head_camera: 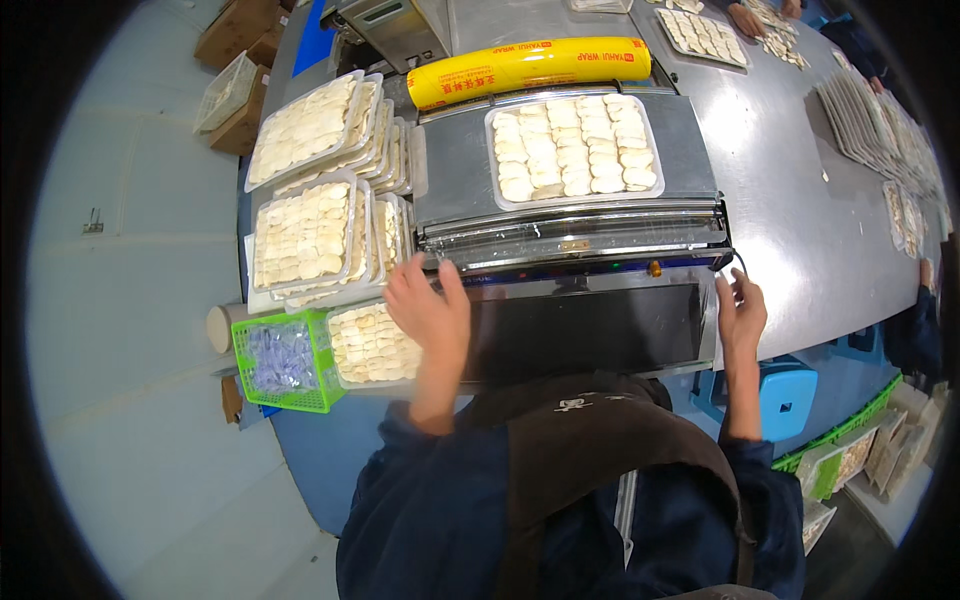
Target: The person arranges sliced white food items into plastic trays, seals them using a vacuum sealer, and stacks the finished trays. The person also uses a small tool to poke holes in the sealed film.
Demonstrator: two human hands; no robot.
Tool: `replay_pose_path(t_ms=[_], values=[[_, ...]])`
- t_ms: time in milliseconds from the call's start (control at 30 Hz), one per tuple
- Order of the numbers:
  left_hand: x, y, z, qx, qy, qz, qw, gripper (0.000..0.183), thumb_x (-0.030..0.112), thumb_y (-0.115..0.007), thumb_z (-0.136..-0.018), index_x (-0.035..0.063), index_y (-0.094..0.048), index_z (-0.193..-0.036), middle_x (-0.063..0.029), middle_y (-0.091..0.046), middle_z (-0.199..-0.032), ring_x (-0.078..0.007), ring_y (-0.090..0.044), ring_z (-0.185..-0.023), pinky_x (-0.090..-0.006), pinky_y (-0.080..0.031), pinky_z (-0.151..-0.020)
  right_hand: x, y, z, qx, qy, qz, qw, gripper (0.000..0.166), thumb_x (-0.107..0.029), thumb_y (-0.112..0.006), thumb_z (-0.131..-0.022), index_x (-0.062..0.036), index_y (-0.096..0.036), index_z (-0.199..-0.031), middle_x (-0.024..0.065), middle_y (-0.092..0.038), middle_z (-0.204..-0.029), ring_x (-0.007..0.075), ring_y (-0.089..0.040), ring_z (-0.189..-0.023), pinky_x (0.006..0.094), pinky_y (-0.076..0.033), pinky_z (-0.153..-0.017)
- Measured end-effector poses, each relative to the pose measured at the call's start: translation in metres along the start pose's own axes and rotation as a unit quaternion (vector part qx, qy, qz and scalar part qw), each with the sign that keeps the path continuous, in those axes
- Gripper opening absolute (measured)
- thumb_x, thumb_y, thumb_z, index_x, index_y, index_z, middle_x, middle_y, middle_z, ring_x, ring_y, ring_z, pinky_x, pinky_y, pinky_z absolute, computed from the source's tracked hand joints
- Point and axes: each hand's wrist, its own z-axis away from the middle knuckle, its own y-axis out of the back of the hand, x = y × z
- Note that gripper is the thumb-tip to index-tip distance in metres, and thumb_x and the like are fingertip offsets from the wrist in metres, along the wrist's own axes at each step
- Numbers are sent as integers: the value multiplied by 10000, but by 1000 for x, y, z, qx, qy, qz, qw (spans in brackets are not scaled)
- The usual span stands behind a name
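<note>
My left hand (431, 304) is raised at the left front corner of a film wrapping machine (559, 266), its fingers apart and nothing in them. At the machine's right front corner is my right hand (741, 307), fingers bent and apart; it shows no object. Between and beyond the hands, a clear plastic tray (571, 150) of pale sliced pieces in rows lies on the machine's metal top. Behind that tray rests a yellow roll of plastic wrap (529, 69). The machine's front has a black plate (585, 334) and an orange switch (655, 268).
Stacked filled trays (304, 232) stand left of the machine, with a green basket (326, 375) of small packets near them. On the steel table (795, 217) at right are tray stacks (862, 127). Co-workers' hands (745, 20) are at the far side. A blue stool (787, 401) stands below.
</note>
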Motion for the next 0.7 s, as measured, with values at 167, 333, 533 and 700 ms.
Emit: replay_pose_path(t_ms=[167, 333, 533, 700], values=[[-4, -24, -25, -109, 0, -134, 985, 417, 370, -614, -795, -43, -671, -798, -206, -544, -988, -378, -444, -984, -456, -341, -872, -57, -15, -80, -165, -7, 181, 970, 393, -405, -652, -768, -13, -685, -746, 147, -649, -738, 296, -625, -711, 355, -477, -641], [-28, -56, -22, -229, 66, 81, 968, 268, 258, -621, -792, -3, -671, -761, -136, -606, -977, -239, -556, -840, -374, -400, -816, -40, -28, -108, -310, -53, -149, 938, 204, -171, -610, -687, 21, -608, -618, 86, -586, -593, 161, -543, -529, 293, -426, -525], [-26, 12, -38, -310, 161, 466, 813, 171, 171, -557, -874, 23, -588, -795, 4, -562, -705, -116, -527, -719, -281, -427, -650, -19, 20, -92, -261, 17, -337, 905, 147, -157, -597, -765, -58, -575, -659, -20, -564, -716, 114, -506, -658, 268, -416, -583], [-5, 10, -60, -278, -178, 72, 941, 265, 291, -609, -849, 68, -467, -822, -88, -568, -630, -275, -574, -579, -371, -424, -523, -74, 5, -91, -273, 196, -57, 940, 229, -248, -616, -815, -57, -522, -732, 71, -563, -662, 216, -563, -632, 335, -434, -586]])
